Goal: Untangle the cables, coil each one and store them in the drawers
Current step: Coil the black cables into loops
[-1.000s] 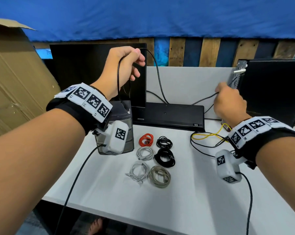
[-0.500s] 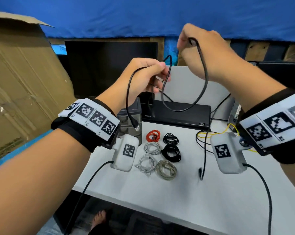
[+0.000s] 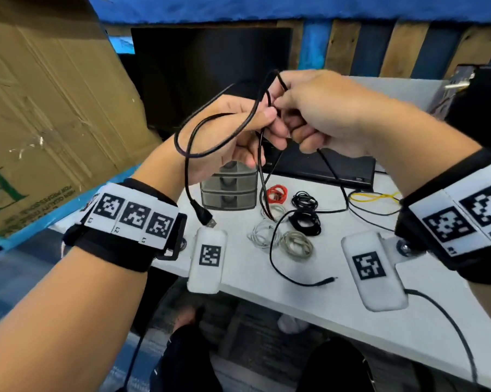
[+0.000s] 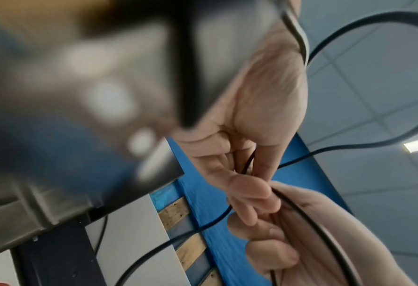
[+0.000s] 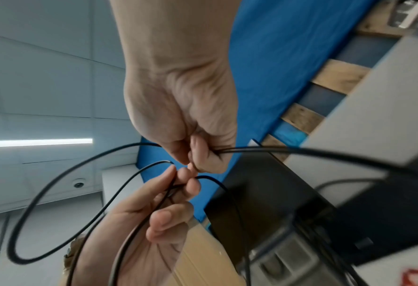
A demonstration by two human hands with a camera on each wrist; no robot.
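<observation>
Both hands hold a black USB cable [image 3: 210, 120] up in front of the monitor. My left hand [image 3: 247, 128] pinches its loops between thumb and fingers; a USB plug [image 3: 203, 215] hangs below. My right hand [image 3: 303, 114] grips the cable just beside it, fingers curled round a strand [image 5: 249, 150]. The free end [image 3: 327, 280] trails on the white table [image 3: 295, 306]. The grey three-drawer unit [image 3: 228, 190] stands under the left hand. Several coiled cables lie beside it: red [image 3: 276, 192], black [image 3: 306, 219], white [image 3: 262, 236], grey [image 3: 296, 246].
A large cardboard box [image 3: 49, 108] leans at the left. A black monitor [image 3: 210, 72] and a flat black device [image 3: 323, 165] stand at the back. A loose yellow cable [image 3: 374, 197] and thin black cables lie at the right, near a black computer case [image 3: 481, 94].
My right hand has come down from high up to meet the left hand, adding a loop to the cable. The view has tilted down; more of the cable's tail lies on the table.
</observation>
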